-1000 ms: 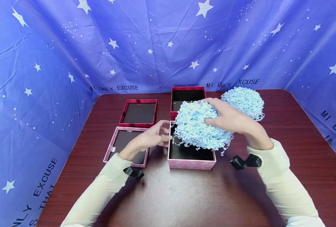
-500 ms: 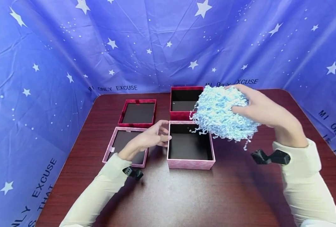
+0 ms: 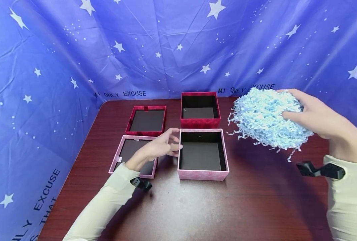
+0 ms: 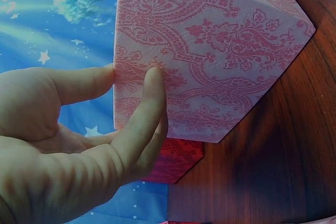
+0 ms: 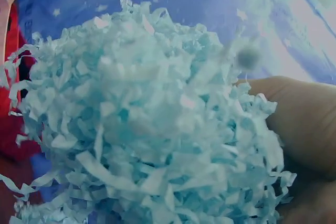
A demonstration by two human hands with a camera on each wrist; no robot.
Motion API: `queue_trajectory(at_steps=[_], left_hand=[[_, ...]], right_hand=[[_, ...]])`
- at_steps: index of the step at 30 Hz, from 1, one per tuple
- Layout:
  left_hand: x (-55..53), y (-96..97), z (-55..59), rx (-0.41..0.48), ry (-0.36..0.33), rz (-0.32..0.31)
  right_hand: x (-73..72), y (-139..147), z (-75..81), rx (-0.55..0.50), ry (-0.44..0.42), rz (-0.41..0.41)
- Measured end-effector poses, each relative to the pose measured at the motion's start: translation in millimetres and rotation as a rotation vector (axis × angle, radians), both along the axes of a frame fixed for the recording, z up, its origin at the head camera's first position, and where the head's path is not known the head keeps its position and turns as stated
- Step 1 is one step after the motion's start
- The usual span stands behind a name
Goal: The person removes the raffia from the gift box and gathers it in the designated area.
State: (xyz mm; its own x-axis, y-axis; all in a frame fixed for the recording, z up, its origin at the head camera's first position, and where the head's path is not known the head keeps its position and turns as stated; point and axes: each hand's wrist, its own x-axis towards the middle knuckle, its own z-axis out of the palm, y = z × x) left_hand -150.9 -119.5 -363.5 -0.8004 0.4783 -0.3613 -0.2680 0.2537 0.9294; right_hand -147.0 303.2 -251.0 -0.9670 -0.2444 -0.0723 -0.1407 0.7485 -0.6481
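Observation:
My right hand [image 3: 320, 117] grips a large clump of light-blue shredded paper [image 3: 269, 117] above the table's right side. Loose strands hang beneath it, and the clump fills most of the right wrist view [image 5: 152, 119]. My left hand [image 3: 160, 145] is at the left wall of an open pink patterned box [image 3: 203, 175]. In the left wrist view, its thumb touches the box's edge and a fairly straight finger rests against the outer side [image 4: 210, 61]. The pink box shows a dark bare inside. The second blue clump seen earlier cannot be made out apart from the held one.
Behind the pink box stands an open red box [image 3: 200, 122] with a dark inside. On the left lie a red lid [image 3: 146, 133] and a pink lid [image 3: 121, 147], insides up. A blue star-patterned curtain [image 3: 166, 43] surrounds the dark wooden table [image 3: 196, 211].
My right hand has carried the shredded paper from over the pink box to the right, uncovering both boxes and now covering where the second clump lay. My left hand stays at the box.

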Motion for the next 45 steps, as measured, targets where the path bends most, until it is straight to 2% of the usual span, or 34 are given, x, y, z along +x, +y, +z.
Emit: queue_trajectory(at_steps=[7, 10, 17, 27, 37, 45], left_hand=[[0.5, -0.3, 0.0, 0.006, -0.008, -0.001], [0.3, -0.3, -0.6, 0.008, -0.008, 0.001], [-1.6, -0.5, -1.5, 0.002, -0.006, 0.002], [1.1, 0.3, 3.1, 0.000, -0.003, 0.005], [0.9, 0.4, 1.1, 0.000, -0.003, 0.004], [1.9, 1.1, 1.9, 0.013, 0.005, 0.010]], right_hand=[[2.0, 23, -28.9, 0.027, 0.028, -0.031], [3.9, 32, -41.8, 0.012, 0.021, -0.007], [6.0, 56, -73.1, -0.025, 0.074, 0.056], [2.5, 81, -105.6, 0.012, 0.003, 0.072], [-4.4, 86, -122.8, 0.178, -0.100, 0.083], [-3.7, 83, -116.5, 0.151, -0.220, 0.088]])
